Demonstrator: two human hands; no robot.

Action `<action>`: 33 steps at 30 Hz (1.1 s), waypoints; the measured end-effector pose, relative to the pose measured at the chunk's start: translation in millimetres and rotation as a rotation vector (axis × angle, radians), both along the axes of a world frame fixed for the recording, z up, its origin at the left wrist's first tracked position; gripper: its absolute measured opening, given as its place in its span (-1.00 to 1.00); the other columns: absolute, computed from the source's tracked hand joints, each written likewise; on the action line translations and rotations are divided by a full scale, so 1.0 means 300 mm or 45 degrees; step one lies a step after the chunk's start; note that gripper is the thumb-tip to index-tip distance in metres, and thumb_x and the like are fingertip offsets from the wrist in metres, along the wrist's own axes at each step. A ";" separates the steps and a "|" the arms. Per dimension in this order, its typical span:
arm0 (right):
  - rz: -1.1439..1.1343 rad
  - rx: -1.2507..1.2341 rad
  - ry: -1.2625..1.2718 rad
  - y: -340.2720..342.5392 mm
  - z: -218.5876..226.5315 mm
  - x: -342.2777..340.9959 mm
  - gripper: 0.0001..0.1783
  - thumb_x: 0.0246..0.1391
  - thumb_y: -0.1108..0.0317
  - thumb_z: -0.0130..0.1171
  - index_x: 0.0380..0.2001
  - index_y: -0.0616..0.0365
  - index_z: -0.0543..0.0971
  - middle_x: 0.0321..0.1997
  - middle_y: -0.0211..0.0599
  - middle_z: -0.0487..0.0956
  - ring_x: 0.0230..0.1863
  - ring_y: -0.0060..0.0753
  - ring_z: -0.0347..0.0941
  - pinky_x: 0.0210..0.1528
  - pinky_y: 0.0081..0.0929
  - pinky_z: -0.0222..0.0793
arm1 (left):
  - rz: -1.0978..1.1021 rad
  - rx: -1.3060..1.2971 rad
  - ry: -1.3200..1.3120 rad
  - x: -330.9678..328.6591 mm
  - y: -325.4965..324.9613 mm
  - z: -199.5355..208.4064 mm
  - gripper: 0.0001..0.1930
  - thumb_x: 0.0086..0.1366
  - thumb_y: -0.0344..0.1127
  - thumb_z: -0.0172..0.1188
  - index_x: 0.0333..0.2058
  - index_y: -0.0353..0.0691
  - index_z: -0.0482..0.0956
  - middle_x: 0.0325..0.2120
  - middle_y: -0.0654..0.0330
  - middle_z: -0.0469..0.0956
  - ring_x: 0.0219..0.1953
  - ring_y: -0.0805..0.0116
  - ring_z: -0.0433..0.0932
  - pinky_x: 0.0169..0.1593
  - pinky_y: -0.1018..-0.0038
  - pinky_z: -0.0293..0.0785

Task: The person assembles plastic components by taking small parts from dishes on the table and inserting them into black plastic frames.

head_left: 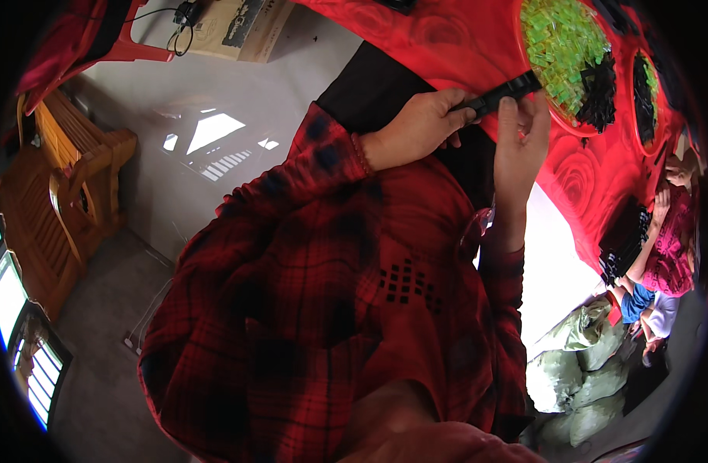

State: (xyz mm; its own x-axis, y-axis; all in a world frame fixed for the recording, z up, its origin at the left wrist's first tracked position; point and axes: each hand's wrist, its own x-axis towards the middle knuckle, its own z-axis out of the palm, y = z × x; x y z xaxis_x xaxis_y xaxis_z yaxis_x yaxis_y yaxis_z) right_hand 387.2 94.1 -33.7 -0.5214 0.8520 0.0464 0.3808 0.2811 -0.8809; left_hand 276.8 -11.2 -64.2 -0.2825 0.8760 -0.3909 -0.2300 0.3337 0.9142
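Note:
A long, narrow black plastic piece [502, 94] slants over the edge of the red-covered table [477, 54]. My left hand [422, 130] grips its near end between thumb and fingers. At the far end, my right hand [521, 139] has its thumb and fingertips closed on the piece. Just beyond my right hand lies a heap of small translucent yellow-green pieces [562, 50] in a round container. Thin black pieces [598, 94] are bunched on the same container's right side. What the black piece is cannot be made out.
Farther right is a second container with green and black pieces [643, 96]. A person in a pink top [669, 247] sits at the table's right side, with a child [661, 312] nearby. Pale filled sacks [582, 378] stand lower right. At left are a wooden chair [53, 177] and a cardboard box [234, 27].

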 end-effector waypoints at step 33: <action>0.027 0.005 0.239 -0.075 -0.021 0.012 -0.54 0.18 0.49 0.18 0.11 0.35 0.32 -0.13 -0.24 0.49 -0.19 -0.52 0.43 -0.14 -0.54 0.35 | 0.198 0.155 0.003 0.009 -0.004 0.029 -0.71 0.40 -0.20 0.15 -0.29 -0.38 0.60 -0.51 0.25 0.59 -0.42 0.60 0.56 -0.33 0.61 0.49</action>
